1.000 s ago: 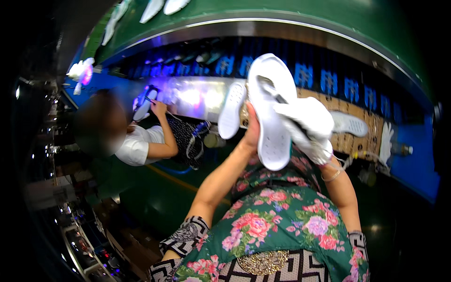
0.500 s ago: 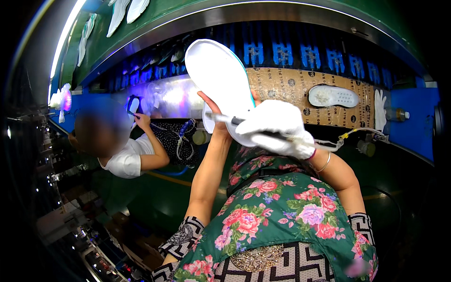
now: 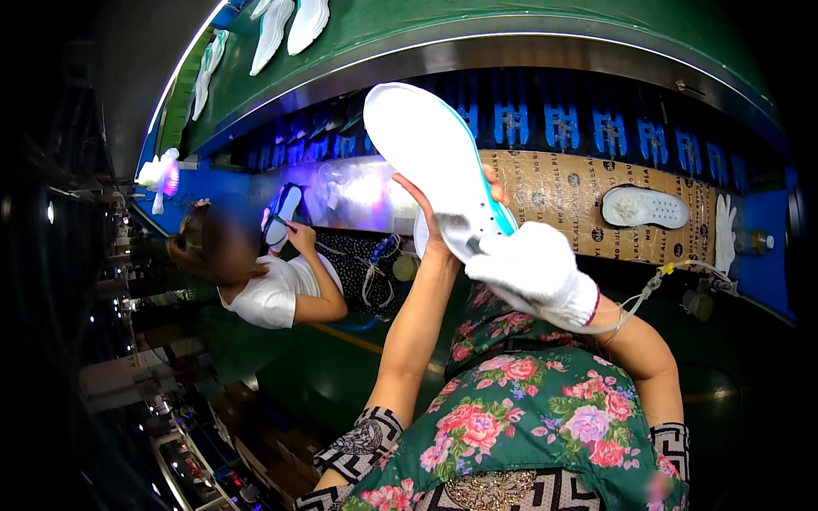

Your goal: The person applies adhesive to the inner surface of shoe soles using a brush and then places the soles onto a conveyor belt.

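My left hand [image 3: 434, 220] is closed on a white shoe sole [image 3: 426, 140] with a teal edge, holding it tilted above the bench, thumb and fingers at opposite sides. In a white knit glove, my right hand [image 3: 537, 268] is closed on a slim brush [image 3: 463, 236], blurred by motion, at the near, narrower end of the sole. Small dark holes show in the sole there. A clear thin tube [image 3: 635, 308] runs from near my right wrist. Part of another white sole [image 3: 420, 232] shows behind my left hand.
Cardboard [image 3: 554, 192] covers the bench, with a white sole [image 3: 646, 208] and a white glove [image 3: 725, 234] on its right. Blue clamps [image 3: 562, 128] line the back. At left, a co-worker's hand [image 3: 300, 238] works on a shoe part [image 3: 284, 213]. Soles lie on the green shelf [image 3: 477, 17].
The whole view has shifted, so things appear farther right and lower. My gloved hand and brush have moved relative to the sole, and the brush lies close to its near end.
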The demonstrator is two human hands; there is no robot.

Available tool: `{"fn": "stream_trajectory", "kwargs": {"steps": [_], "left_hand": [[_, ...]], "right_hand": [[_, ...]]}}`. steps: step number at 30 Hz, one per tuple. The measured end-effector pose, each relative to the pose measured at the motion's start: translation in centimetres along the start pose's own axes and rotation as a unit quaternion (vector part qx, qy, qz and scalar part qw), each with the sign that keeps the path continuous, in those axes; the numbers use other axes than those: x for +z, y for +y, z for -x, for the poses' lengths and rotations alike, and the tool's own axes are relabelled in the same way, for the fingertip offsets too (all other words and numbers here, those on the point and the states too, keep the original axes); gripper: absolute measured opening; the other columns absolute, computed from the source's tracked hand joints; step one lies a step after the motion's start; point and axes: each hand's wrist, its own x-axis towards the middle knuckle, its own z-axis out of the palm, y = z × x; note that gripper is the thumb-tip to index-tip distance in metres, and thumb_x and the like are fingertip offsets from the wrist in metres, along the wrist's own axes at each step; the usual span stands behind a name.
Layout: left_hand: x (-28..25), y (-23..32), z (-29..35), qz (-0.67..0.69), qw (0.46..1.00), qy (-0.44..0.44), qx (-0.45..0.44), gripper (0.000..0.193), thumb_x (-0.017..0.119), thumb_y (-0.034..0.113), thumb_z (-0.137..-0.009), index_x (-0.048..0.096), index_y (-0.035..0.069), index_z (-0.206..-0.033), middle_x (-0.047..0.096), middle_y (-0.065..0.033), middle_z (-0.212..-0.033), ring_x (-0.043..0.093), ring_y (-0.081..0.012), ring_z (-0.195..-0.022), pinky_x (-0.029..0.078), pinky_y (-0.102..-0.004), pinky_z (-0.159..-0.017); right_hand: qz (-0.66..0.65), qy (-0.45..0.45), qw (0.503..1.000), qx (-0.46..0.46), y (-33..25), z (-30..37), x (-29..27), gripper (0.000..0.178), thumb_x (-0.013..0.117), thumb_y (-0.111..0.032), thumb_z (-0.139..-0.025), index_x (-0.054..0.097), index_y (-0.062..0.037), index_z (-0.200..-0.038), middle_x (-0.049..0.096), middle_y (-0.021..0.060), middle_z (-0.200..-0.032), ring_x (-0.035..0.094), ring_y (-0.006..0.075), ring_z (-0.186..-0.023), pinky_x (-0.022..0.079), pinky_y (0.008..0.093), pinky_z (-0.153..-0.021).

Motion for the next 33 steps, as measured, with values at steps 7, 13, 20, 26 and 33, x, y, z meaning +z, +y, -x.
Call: {"fn": "stream_trajectory", "kwargs": {"steps": [7,13,20,26,33], "left_hand": [[0.2,0.8,-0.3,-0.004,0.999,0.046,-0.008,0.119,0.027,0.101,-0.06,0.055,-0.003,-0.112,0.061,-0.0165,-0.098,0.061,-0.0297,-0.079,0.053,-0.0426,-0.076],[-0.9,1.9,-1.8,0.051,0.995,-0.024,-0.088,0.121,0.034,0.1,-0.059,0.055,-0.007,-0.111,0.063,-0.021,-0.089,0.063,-0.0325,-0.083,0.057,-0.0434,-0.071],[-1.3,1.9,-3.7,-0.024,0.998,-0.059,-0.029,0.117,0.025,0.097,-0.068,0.051,-0.001,-0.127,0.063,-0.0206,-0.099,0.065,-0.0311,-0.078,0.057,-0.0435,-0.066],[-1.7,2.2,-4.0,-0.078,0.992,-0.05,-0.082,0.114,0.023,0.096,-0.069,0.052,0.003,-0.128,0.064,-0.022,-0.098,0.068,-0.0319,-0.077,0.059,-0.0418,-0.062],[-1.9,2.3,-4.7,-0.128,0.976,-0.027,-0.176,0.109,0.025,0.091,-0.073,0.049,0.006,-0.137,0.066,-0.0247,-0.096,0.071,-0.0331,-0.075,0.062,-0.0414,-0.061]], "right_hand": [[-0.032,0.006,0.999,0.032,-0.1,-1.2,-1.1,0.024,0.077,-0.007,-0.073,0.073,-0.0133,-0.096,0.066,0.0045,-0.074,0.063,0.0234,-0.061,0.047,0.0325,-0.056],[-0.202,0.006,0.977,0.069,0.1,-0.2,-0.9,0.027,0.076,-0.006,-0.072,0.074,-0.0153,-0.098,0.071,0.0037,-0.084,0.067,0.0229,-0.074,0.051,0.0345,-0.067],[-0.083,-0.041,0.994,0.055,-0.1,1.6,0.2,0.03,0.076,-0.003,-0.07,0.074,-0.0122,-0.099,0.071,0.0073,-0.088,0.066,0.0235,-0.066,0.051,0.033,-0.059],[-0.041,0.006,0.996,0.081,0.2,0.4,-1.0,0.031,0.076,-0.001,-0.07,0.073,-0.0101,-0.099,0.07,0.0068,-0.082,0.067,0.0238,-0.07,0.051,0.0336,-0.062],[-0.061,-0.13,0.987,0.065,-0.4,0.9,-1.2,0.031,0.074,-0.005,-0.072,0.072,-0.0147,-0.101,0.069,0.0055,-0.092,0.065,0.0235,-0.072,0.05,0.0343,-0.064]]}}
